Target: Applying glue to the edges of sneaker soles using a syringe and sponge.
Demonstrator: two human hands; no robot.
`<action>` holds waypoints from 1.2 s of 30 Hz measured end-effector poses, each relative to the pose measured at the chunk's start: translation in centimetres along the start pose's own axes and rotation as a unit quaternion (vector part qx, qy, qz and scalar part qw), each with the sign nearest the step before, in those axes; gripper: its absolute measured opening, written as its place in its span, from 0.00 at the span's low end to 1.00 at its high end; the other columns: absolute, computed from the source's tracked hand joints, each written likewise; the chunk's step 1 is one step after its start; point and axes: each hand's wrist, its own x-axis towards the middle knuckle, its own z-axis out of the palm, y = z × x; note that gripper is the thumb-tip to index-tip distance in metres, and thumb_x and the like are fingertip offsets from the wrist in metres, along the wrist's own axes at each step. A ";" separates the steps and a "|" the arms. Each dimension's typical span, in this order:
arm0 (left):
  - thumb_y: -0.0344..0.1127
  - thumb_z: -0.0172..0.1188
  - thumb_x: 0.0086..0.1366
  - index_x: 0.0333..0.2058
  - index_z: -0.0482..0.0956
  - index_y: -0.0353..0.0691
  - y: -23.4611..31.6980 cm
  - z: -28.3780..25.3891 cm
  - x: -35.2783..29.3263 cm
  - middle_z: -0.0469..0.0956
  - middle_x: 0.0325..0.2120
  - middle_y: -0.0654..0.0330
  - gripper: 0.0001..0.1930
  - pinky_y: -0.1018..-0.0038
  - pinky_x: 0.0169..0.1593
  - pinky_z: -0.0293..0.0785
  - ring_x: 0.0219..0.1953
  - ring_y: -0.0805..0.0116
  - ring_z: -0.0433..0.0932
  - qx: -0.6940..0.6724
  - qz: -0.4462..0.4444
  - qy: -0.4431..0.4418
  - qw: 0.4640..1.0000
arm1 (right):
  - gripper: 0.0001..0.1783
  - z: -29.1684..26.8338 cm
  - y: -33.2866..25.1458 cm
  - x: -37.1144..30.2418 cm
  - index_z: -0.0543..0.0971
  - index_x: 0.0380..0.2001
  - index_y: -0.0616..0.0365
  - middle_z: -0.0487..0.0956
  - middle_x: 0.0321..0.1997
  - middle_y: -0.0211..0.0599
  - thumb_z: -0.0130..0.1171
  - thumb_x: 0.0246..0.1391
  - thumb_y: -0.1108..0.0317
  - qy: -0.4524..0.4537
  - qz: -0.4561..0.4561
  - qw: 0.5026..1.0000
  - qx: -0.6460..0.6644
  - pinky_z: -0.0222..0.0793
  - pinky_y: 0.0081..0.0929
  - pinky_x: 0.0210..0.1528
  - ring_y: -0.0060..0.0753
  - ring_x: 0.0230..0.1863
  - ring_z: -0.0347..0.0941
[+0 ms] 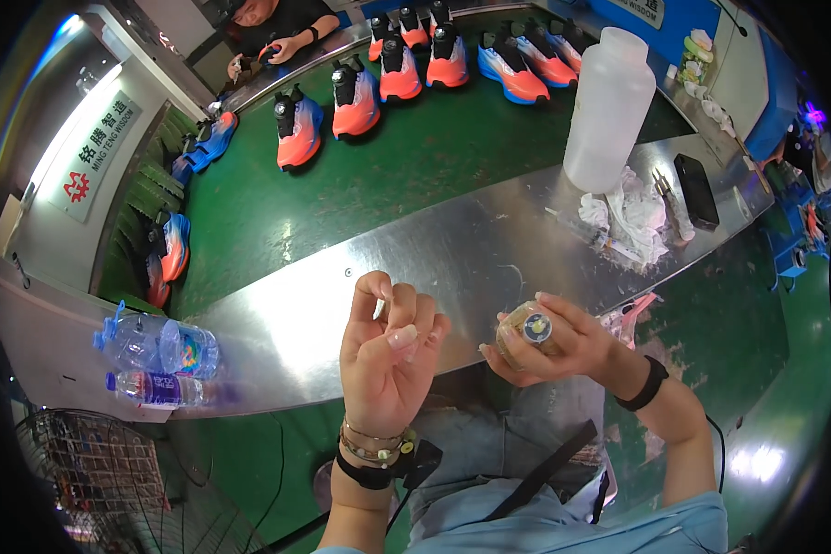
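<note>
Left hand (388, 365) curls narrowly, right hand (571, 346) grips a jar (536, 327), with white bottle (609, 115) and tissue (635, 222) beyond.

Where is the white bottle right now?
In the head view, the white bottle stands at the upper right on the metal counter strip, just beyond the crumpled white tissue and left of the black oblong object.
</note>
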 end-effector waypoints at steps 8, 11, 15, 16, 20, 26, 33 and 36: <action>0.19 0.43 0.54 0.42 0.62 0.43 -1.0 0.2 0.4 0.59 0.31 0.64 0.17 0.75 0.43 0.60 0.32 0.75 0.61 -0.003 0.014 0.096 0.995 | 0.22 0.9 0.1 0.0 0.68 0.44 0.35 0.61 0.47 0.21 0.57 0.45 0.69 0.002 0.025 0.998 0.049 0.70 0.24 0.52 0.28 0.49 0.63; 0.19 0.45 0.53 0.42 0.62 0.42 -1.2 0.1 0.4 0.60 0.33 0.63 0.17 0.74 0.41 0.61 0.33 0.73 0.61 0.167 0.021 0.138 0.976 | 0.22 1.7 0.1 0.2 0.68 0.44 0.35 0.62 0.48 0.20 0.58 0.44 0.68 -0.013 0.046 0.998 0.051 0.70 0.24 0.52 0.29 0.49 0.63; 0.13 0.49 0.51 0.41 0.62 0.40 -1.5 -1.0 0.5 0.61 0.35 0.62 0.20 0.79 0.39 0.63 0.36 0.72 0.63 0.217 0.055 0.064 0.973 | 0.24 2.8 -0.6 -0.5 0.68 0.45 0.35 0.63 0.49 0.21 0.59 0.43 0.69 -0.014 0.088 0.994 0.065 0.70 0.27 0.50 0.32 0.49 0.62; 0.13 0.49 0.51 0.41 0.62 0.40 -1.6 -1.0 0.7 0.61 0.35 0.62 0.20 0.79 0.39 0.64 0.36 0.73 0.63 0.229 0.061 0.047 0.970 | 0.24 3.4 -1.0 -1.0 0.68 0.45 0.35 0.63 0.49 0.21 0.59 0.43 0.69 -0.016 0.090 0.994 0.065 0.70 0.27 0.50 0.32 0.49 0.62; 0.13 0.51 0.51 0.41 0.63 0.38 -2.3 -1.0 1.0 0.62 0.34 0.61 0.19 0.78 0.40 0.65 0.35 0.73 0.64 0.285 0.076 0.036 0.955 | 0.26 4.4 -1.4 -2.2 0.70 0.46 0.34 0.63 0.50 0.25 0.60 0.41 0.71 0.006 0.177 0.977 0.116 0.70 0.31 0.48 0.34 0.48 0.61; 0.16 0.50 0.49 0.37 0.66 0.38 -3.3 -0.4 0.9 0.63 0.29 0.63 0.16 0.76 0.40 0.65 0.33 0.75 0.64 0.319 0.057 0.102 0.941 | 0.28 4.6 -1.2 -2.6 0.71 0.46 0.33 0.65 0.50 0.29 0.59 0.38 0.73 0.038 0.188 0.968 0.161 0.69 0.34 0.47 0.38 0.45 0.60; 0.17 0.50 0.50 0.42 0.67 0.34 -3.3 -0.2 0.5 0.71 0.30 0.60 0.18 0.75 0.42 0.66 0.34 0.73 0.69 0.337 0.040 0.126 0.932 | 0.27 4.4 -1.8 -2.9 0.72 0.45 0.34 0.65 0.51 0.30 0.59 0.38 0.72 0.014 0.255 0.954 0.158 0.69 0.35 0.47 0.37 0.46 0.60; 0.18 0.51 0.51 0.44 0.66 0.32 -3.2 -0.9 0.0 0.74 0.29 0.58 0.19 0.75 0.43 0.66 0.33 0.72 0.71 0.343 0.049 0.071 0.935 | 0.27 4.3 -1.6 -2.6 0.72 0.45 0.34 0.65 0.51 0.29 0.59 0.38 0.72 0.018 0.254 0.953 0.163 0.68 0.35 0.47 0.37 0.46 0.60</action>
